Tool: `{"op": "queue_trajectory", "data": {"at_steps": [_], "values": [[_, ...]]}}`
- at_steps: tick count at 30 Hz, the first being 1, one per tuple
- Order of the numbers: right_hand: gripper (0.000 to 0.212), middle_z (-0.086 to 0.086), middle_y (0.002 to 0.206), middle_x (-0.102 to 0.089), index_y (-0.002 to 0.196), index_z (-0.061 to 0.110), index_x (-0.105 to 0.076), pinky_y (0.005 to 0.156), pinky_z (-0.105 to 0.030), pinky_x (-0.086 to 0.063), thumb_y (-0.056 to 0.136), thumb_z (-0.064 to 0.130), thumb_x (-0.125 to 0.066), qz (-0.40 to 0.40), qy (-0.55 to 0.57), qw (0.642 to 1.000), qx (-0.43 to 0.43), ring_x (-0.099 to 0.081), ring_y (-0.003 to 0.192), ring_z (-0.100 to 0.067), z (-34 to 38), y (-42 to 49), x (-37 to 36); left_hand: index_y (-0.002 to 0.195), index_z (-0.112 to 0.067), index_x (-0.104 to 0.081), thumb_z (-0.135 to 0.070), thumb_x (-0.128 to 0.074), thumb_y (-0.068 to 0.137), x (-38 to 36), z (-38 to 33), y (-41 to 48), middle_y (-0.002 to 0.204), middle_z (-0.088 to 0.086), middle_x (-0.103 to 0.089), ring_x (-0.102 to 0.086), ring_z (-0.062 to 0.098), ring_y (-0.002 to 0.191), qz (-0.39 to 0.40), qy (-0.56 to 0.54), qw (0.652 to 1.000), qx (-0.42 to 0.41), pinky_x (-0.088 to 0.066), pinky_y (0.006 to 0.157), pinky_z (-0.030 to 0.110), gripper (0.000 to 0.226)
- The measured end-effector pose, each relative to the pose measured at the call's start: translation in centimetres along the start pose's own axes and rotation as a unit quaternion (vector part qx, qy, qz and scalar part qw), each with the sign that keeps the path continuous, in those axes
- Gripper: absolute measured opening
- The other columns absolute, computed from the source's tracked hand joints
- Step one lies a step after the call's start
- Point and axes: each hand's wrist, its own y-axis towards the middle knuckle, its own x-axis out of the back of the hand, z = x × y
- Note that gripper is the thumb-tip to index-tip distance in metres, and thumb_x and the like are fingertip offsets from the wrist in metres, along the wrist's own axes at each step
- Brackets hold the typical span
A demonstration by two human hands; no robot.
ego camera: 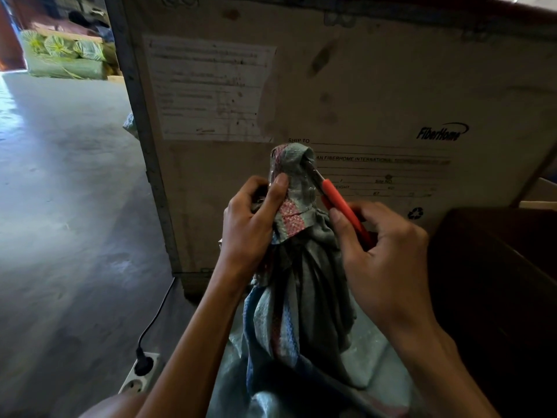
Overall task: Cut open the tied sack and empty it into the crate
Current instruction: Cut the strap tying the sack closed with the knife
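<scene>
A grey-green woven sack with red and blue stripes stands upright in front of me, its neck bunched and wrapped in clear tape near the top. My left hand grips the neck from the left, thumb pressed on the fabric. My right hand holds red-handled cutters; their metal tips touch the taped neck on its right side. A dark crate sits at the right, its inside in shadow.
A tall cardboard box marked FiberHome, with a paper label, stands right behind the sack. A white power strip with a black plug and cable lies on the concrete floor at lower left. Green bundles are stacked far left.
</scene>
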Motion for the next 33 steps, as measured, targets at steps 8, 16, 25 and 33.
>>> {"op": "queue_trajectory", "data": {"at_steps": [8,16,25,33], "values": [[0.017,0.007,0.071,-0.061,0.086,0.021,-0.075,0.056,-0.007,-0.037,0.095,0.029,-0.063,0.043,-0.037,0.998,0.003,-0.056,0.06,-0.001,-0.3,-1.5,-1.4,0.091,-0.003,-0.068,-0.042,-0.061,0.097,1.4,0.9,0.7,0.081,0.008,-0.072,-0.071,0.022,0.069,-0.058,-0.006,0.998,0.012,-0.06,0.065,0.039,0.041],[0.014,0.006,0.063,-0.069,0.086,0.029,-0.077,0.051,-0.02,-0.053,0.089,0.036,-0.066,0.105,0.032,0.991,-0.081,-0.064,0.055,-0.003,-0.6,-1.4,0.3,0.091,0.003,-0.075,-0.041,-0.064,0.096,4.7,1.4,1.7,0.085,0.014,-0.075,-0.071,0.021,0.075,-0.093,-0.191,0.969,0.127,-0.062,0.073,0.033,0.045],[0.018,0.013,0.082,-0.076,0.097,0.024,-0.076,0.066,-0.016,-0.055,0.082,0.035,-0.075,0.023,0.264,0.939,-0.217,-0.071,0.076,0.002,-1.0,0.4,0.4,0.117,-0.006,-0.066,-0.036,-0.067,0.096,0.7,0.0,0.0,0.103,0.009,-0.076,-0.072,0.023,0.094,0.133,-0.134,0.974,0.124,-0.058,0.088,0.04,0.037],[0.026,0.003,0.098,-0.078,0.105,0.021,-0.075,0.083,-0.034,-0.062,0.081,0.032,-0.077,0.022,0.304,0.923,-0.237,-0.075,0.093,-0.01,-1.2,0.4,0.9,0.113,-0.015,-0.071,-0.04,-0.076,0.084,-0.5,-1.4,-1.5,0.106,0.003,-0.079,-0.077,0.016,0.097,0.132,-0.007,0.99,0.045,-0.063,0.084,0.029,0.039]]}}
